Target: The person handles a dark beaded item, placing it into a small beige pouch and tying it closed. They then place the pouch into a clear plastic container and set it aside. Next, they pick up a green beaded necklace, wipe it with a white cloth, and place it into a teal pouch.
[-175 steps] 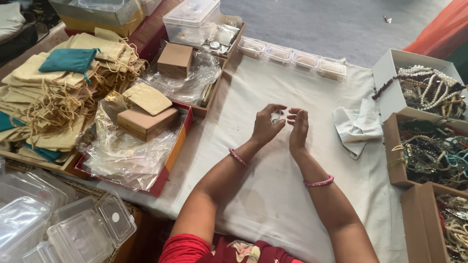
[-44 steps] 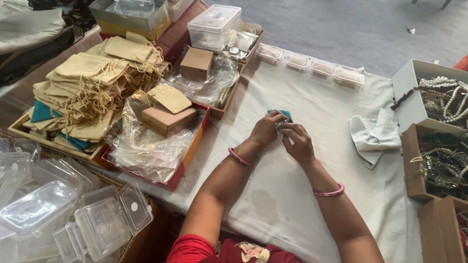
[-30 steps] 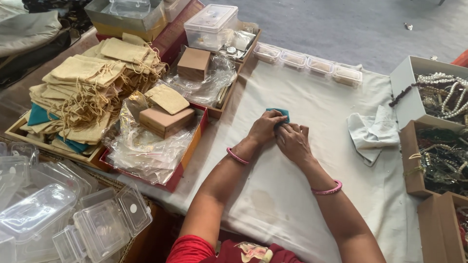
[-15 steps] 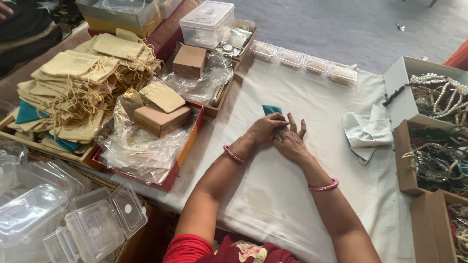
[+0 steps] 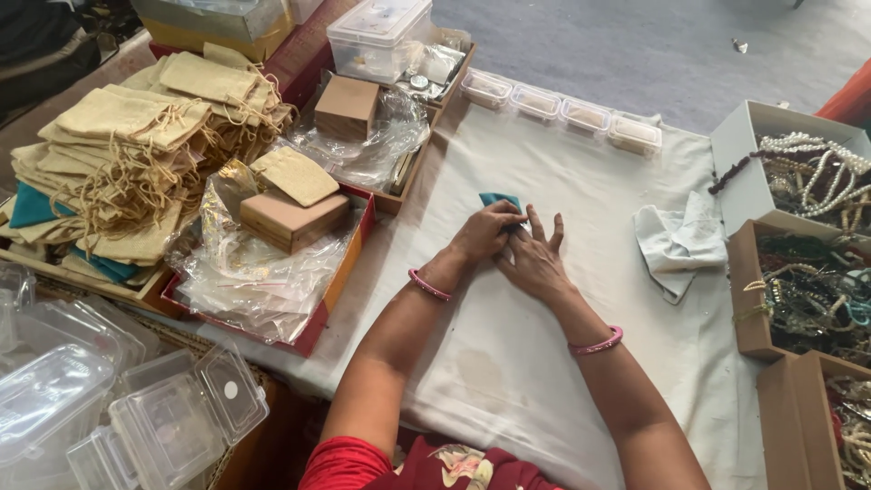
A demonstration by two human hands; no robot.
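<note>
1. the left hand [image 5: 484, 233] lies curled over a small teal cloth pouch [image 5: 500, 200] near the middle of the white-covered surface [image 5: 562, 363]; its grip is pressed together on the pouch's near edge.
2. the right hand [image 5: 535, 263] rests flat just beside the left and touches it, fingers [image 5: 544, 227] spread and pointing at the surface's far edge, fingertips by the pouch; it holds nothing.
3. only the far corner of the pouch shows past the knuckles.
4. each wrist wears a pink bangle [image 5: 426, 284].
5. a crumpled pale cloth [image 5: 676, 243] lies toward the right edge, well apart from the hands.
6. four small clear lidded boxes [image 5: 562, 107] line the far edge.
7. open boxes of bead necklaces [image 5: 807, 181] stand along the right edge.
8. past the left edge sit a stack of beige drawstring pouches [image 5: 136, 145] and a red tray [image 5: 318, 308] holding a brown cardboard box [image 5: 292, 218] in plastic wrap.
</note>
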